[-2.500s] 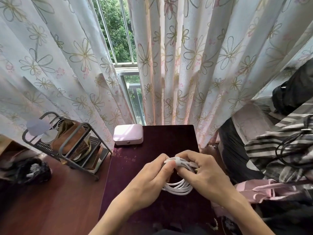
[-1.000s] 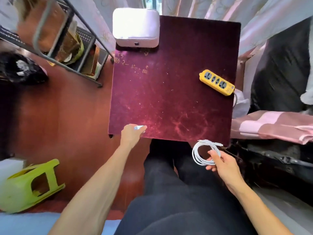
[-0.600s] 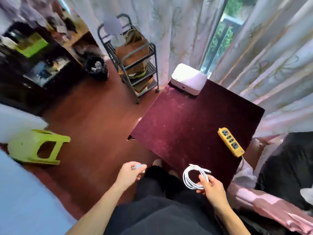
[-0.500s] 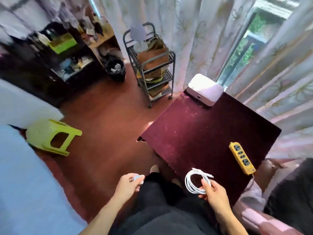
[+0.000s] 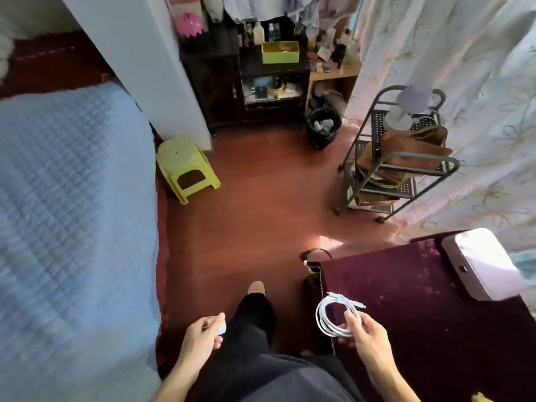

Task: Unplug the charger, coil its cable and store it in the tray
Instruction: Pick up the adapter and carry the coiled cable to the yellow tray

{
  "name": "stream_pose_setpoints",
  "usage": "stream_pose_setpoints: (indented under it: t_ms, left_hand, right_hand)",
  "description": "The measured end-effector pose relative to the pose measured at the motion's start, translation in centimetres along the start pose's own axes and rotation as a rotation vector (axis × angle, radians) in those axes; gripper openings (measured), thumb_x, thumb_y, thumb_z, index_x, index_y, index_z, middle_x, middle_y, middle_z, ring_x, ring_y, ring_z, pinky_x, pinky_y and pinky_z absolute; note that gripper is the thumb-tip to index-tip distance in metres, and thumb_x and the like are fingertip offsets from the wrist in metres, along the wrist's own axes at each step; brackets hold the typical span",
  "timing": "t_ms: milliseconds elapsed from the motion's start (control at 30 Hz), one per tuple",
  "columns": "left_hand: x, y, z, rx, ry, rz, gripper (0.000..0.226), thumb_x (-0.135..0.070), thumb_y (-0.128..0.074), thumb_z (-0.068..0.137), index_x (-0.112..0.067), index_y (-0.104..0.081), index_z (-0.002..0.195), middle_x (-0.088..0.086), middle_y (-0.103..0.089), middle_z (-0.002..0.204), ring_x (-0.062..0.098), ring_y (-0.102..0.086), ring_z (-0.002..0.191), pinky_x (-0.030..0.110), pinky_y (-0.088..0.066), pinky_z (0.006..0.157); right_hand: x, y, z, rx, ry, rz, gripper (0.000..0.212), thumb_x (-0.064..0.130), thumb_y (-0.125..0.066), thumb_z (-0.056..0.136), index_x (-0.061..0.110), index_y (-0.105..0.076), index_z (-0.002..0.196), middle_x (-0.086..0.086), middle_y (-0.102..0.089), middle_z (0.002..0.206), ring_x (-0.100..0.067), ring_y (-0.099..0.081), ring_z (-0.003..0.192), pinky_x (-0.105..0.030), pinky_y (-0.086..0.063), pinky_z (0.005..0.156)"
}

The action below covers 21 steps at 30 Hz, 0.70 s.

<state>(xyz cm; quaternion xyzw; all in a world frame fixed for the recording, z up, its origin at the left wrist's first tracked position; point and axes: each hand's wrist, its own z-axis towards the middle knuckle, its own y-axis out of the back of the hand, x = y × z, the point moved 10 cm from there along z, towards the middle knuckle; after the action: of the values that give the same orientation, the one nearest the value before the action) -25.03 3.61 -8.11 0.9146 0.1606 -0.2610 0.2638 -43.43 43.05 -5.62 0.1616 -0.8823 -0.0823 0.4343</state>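
Head view, left hand [image 5: 200, 336] gripping charger [image 5: 220, 326], right hand [image 5: 367, 336] pinching coiled cable [image 5: 343, 299] (both low).

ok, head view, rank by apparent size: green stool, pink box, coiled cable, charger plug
1. pink box and green stool, look alike; box is nearer, so unranked.
2. coiled cable.
3. charger plug, partly hidden in left hand.

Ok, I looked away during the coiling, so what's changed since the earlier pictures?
The hands, first joined on the coiled white cable above the table, have parted: the left hand now grips the charger plug, the right hand alone holds the coil. The view swung left toward the room. Unchanged: the cable stays coiled, the pink box sits on the table.
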Motion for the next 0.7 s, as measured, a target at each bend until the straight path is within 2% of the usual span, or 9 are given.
stream_pose_setpoints:
  t_ms: [67, 200, 300, 367, 500, 567, 667, 700]
  left_hand:
    - [-2.2, 1.0, 1.8, 0.012, -0.011, 0.006, 0.026, -0.039, -0.069, 0.093, -0.014, -0.072, 0.094, 0.008, -0.074, 0.066, 0.010, -0.064, 0.049, 0.021, -0.054, 0.053]
    - [-8.9, 2.1, 6.1, 0.070, -0.088, 0.027, 0.024, -0.035, -0.069, 0.093, -0.012, -0.072, 0.098, 0.007, -0.075, 0.074, 0.006, -0.063, 0.048, 0.015, -0.050, 0.047]
    - [-14.4, 2.5, 9.0, 0.102, -0.141, 0.049, 0.022, -0.035, -0.068, 0.094, -0.015, -0.072, 0.099, 0.005, -0.075, 0.080, 0.005, -0.064, 0.052, 0.014, -0.050, 0.050]
    - [-18.1, 2.7, 10.7, 0.120, -0.170, 0.036, 0.020, -0.036, -0.068, 0.094, -0.017, -0.071, 0.099, 0.006, -0.075, 0.081, 0.007, -0.066, 0.056, 0.016, -0.053, 0.054]
    - [-24.9, 2.9, 14.0, 0.151, -0.220, 0.004, 0.013, -0.038, -0.068, 0.094, -0.025, -0.070, 0.094, 0.006, -0.075, 0.083, 0.006, -0.068, 0.056, 0.014, -0.053, 0.052]
    - [-27.1, 2.9, 15.9, 0.144, -0.213, 0.002, 0.012, -0.038, -0.067, 0.094, -0.026, -0.069, 0.093, 0.006, -0.075, 0.084, 0.008, -0.068, 0.059, 0.013, -0.053, 0.052]
    - [-30.0, 3.0, 19.5, 0.109, -0.170, 0.002, 0.013, -0.036, -0.068, 0.095, -0.024, -0.068, 0.092, 0.009, -0.074, 0.085, 0.009, -0.066, 0.060, 0.011, -0.050, 0.049]
    - [-31.0, 3.0, 20.6, 0.102, -0.153, 0.003, 0.013, -0.035, -0.068, 0.095, -0.022, -0.069, 0.092, 0.010, -0.074, 0.084, 0.010, -0.065, 0.059, 0.010, -0.050, 0.047]
  right_hand:
    - [2.0, -1.8, 2.0, -0.013, 0.004, -0.030, 0.019, 0.018, -0.070, 0.102, 0.008, -0.080, 0.089, -0.009, -0.079, 0.066, -0.013, -0.074, 0.050, -0.017, -0.054, 0.049]
    - [6.0, -5.1, 5.3, -0.047, 0.000, -0.050, 0.021, 0.021, -0.070, 0.102, 0.007, -0.080, 0.090, -0.007, -0.080, 0.067, -0.010, -0.074, 0.053, -0.020, -0.053, 0.054]
    - [8.2, -6.8, 7.2, -0.058, -0.036, -0.015, 0.020, 0.019, -0.069, 0.103, 0.004, -0.078, 0.092, -0.012, -0.080, 0.069, -0.017, -0.075, 0.052, -0.030, -0.054, 0.056]
    - [9.5, -7.8, 8.4, -0.066, -0.066, 0.005, 0.023, 0.019, -0.069, 0.103, 0.000, -0.077, 0.091, -0.016, -0.080, 0.070, -0.014, -0.071, 0.047, -0.026, -0.052, 0.052]
    - [13.3, -8.9, 11.7, -0.115, -0.078, -0.001, 0.023, 0.015, -0.069, 0.102, 0.000, -0.077, 0.087, -0.017, -0.082, 0.075, -0.011, -0.071, 0.053, -0.021, -0.050, 0.051]
    - [14.7, -9.6, 14.1, -0.132, -0.111, 0.018, 0.023, 0.011, -0.067, 0.103, -0.004, -0.075, 0.089, -0.018, -0.080, 0.069, -0.016, -0.070, 0.052, -0.025, -0.052, 0.050]
    - [18.1, -11.3, 19.0, -0.122, -0.117, 0.038, 0.021, 0.006, -0.064, 0.104, -0.009, -0.072, 0.092, -0.003, -0.073, 0.052, -0.005, -0.066, 0.039, -0.016, -0.050, 0.040]
    - [19.2, -11.9, 20.8, -0.106, -0.126, 0.047, 0.021, 0.007, -0.064, 0.104, -0.009, -0.072, 0.095, -0.005, -0.073, 0.054, -0.008, -0.066, 0.040, -0.019, -0.052, 0.041]
